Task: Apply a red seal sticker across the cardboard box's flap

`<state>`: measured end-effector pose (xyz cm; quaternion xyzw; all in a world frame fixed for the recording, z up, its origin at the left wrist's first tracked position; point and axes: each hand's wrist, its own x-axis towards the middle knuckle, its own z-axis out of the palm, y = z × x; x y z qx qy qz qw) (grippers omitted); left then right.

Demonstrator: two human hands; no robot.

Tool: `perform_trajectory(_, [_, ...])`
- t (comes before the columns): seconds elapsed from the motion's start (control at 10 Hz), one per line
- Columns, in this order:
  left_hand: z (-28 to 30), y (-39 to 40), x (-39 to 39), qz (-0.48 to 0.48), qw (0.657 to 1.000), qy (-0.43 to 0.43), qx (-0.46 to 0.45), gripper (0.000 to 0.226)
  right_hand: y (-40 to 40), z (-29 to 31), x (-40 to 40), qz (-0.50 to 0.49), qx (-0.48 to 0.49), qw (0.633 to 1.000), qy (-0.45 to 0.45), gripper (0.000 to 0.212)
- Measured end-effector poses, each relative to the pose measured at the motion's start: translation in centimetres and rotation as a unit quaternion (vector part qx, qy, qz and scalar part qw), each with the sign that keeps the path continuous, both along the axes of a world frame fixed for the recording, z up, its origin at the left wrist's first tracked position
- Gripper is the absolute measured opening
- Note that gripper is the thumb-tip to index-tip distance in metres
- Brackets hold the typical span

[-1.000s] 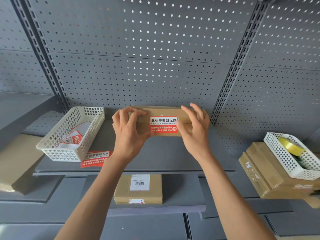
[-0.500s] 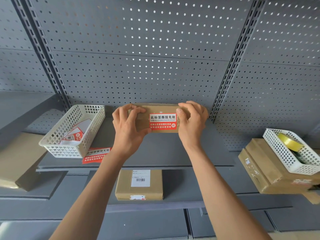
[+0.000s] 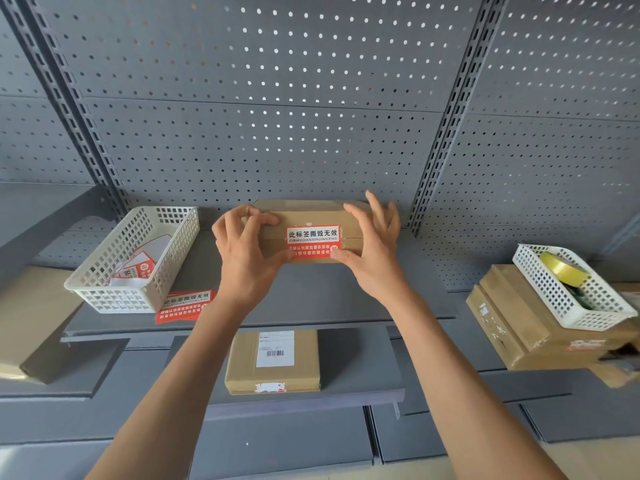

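Observation:
A brown cardboard box (image 3: 311,212) stands on its edge on the grey shelf (image 3: 311,299), front face toward me. A red and white seal sticker (image 3: 312,241) lies across the flap seam in the middle of that face. My left hand (image 3: 246,258) grips the box's left end, its thumb at the sticker's lower left corner. My right hand (image 3: 374,251) is at the box's right end with fingers spread and lifted, and its thumb presses the sticker's lower right corner.
A white basket (image 3: 114,292) with sticker sheets sits at the shelf's left, with loose red stickers (image 3: 183,306) beside it. Another labelled box (image 3: 273,362) lies on the shelf below. At right, a white basket (image 3: 568,306) holding a yellow tape roll (image 3: 562,268) rests on stacked boxes (image 3: 512,327).
My right hand's fingers have opened and lifted off the box's right end, leaving the thumb on the sticker. The left hand keeps its grip.

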<state>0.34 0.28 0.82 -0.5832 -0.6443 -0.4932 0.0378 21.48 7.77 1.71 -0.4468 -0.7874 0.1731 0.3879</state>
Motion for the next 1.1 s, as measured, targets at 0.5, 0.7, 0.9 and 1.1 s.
perform_trajectory(0.5, [-4.0,-3.7,1.3,-0.015,0.999,0.021,-0.044,0.061,-3.3,-4.3,1.3,0.041,-0.053,0.997,-0.035,0.076])
perform_trajectory(0.7, [-5.9,-5.2,1.0,-0.016,0.995,0.027,-0.099,0.059,-5.1,-6.2,1.2,0.054,-0.099,0.992,-0.057,0.075])
perform_trajectory(0.9, [-6.1,-6.2,-0.1,-0.03,0.992,0.057,-0.109,0.04,-5.4,-5.7,2.1,0.079,-0.123,0.986,-0.076,0.074])
perform_trajectory(1.1, [-4.3,-6.8,-1.3,-0.015,0.998,0.013,-0.064,0.033,-6.3,-2.6,5.2,0.075,-0.117,0.99,-0.029,0.051])
